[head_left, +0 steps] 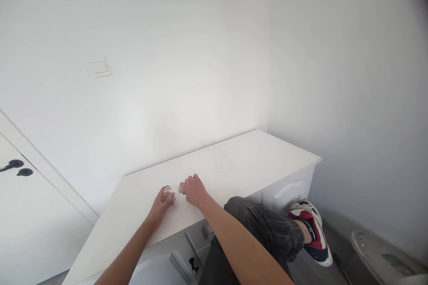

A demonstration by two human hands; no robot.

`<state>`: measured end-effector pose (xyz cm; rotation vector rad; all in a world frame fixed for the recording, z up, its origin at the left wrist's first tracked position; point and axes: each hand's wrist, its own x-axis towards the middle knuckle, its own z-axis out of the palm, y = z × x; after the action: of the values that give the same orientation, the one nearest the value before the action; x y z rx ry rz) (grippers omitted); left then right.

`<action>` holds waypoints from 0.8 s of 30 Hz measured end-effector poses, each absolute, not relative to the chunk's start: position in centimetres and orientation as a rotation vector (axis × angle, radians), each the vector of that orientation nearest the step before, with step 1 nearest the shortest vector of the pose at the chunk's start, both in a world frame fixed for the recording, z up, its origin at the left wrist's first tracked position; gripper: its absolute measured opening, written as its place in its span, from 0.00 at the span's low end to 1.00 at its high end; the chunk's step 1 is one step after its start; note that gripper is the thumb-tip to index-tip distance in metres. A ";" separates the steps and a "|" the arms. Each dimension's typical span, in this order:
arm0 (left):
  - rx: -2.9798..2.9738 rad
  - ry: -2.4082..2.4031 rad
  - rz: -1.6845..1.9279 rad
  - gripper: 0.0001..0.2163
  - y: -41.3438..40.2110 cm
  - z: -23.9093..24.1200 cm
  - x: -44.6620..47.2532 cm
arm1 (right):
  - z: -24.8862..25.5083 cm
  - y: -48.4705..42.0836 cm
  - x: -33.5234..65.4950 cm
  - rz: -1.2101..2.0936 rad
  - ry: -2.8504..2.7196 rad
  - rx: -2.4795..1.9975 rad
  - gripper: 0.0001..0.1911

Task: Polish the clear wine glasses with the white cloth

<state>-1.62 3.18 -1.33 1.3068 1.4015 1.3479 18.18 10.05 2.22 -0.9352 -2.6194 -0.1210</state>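
Holding a clear thing (169, 194) and a shiny bit (181, 190) close together

The clear thing could slip. It looks smooth, and the fingers seem to have only a little of it to hold. If the two hands push or pull too hard, it might pop out and skid on the white cabinet top (270, 146). The hands are near the front edge, so something dropped could roll off, down by the dark trouser leg (257, 220). It could be hard to find, too, because see-through things hardly show on white. Farther back, some see-through bits (224, 160) lie on the top, and a sweeping arm might knock them about.

The left hand (161, 202) is curled, with a small gap between thumb and fingers, and the clear thing sits in that gap. The right hand (194, 190) is bent over almost like a fist, and its fingertips pinch the shiny bit. I cannot tell if the shiny bit and the clear thing are joined, or if they touch the top. Both are just over the left half of it, between the two hands.
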 end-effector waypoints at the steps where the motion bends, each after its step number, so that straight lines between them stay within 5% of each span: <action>1: 1.318 1.396 1.352 0.27 3.1 -1.2 -1.5 | 2.2 10.1 18.2 -0.126 -2.615 -0.930 0.07; 8: 1.363 1.303 1.367 0.26 2.7 -0.5 -1.6 | 2.3 9.8 17.9 0.009 -2.635 -0.986 0.09; 15: 1.197 1.256 1.482 0.24 3.6 -2.1 -2.1 | 4.4 10.3 19.2 0.295 -1.999 -1.261 0.12; 24: 1.249 1.168 1.442 0.24 3.3 -1.6 -1.8 | 3.6 10.3 18.4 1.530 -1.603 -1.142 0.19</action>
<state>-1.80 3.29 -1.61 1.2491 1.1676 1.4419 18.42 10.31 3.55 -1.1421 -1.6031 1.5304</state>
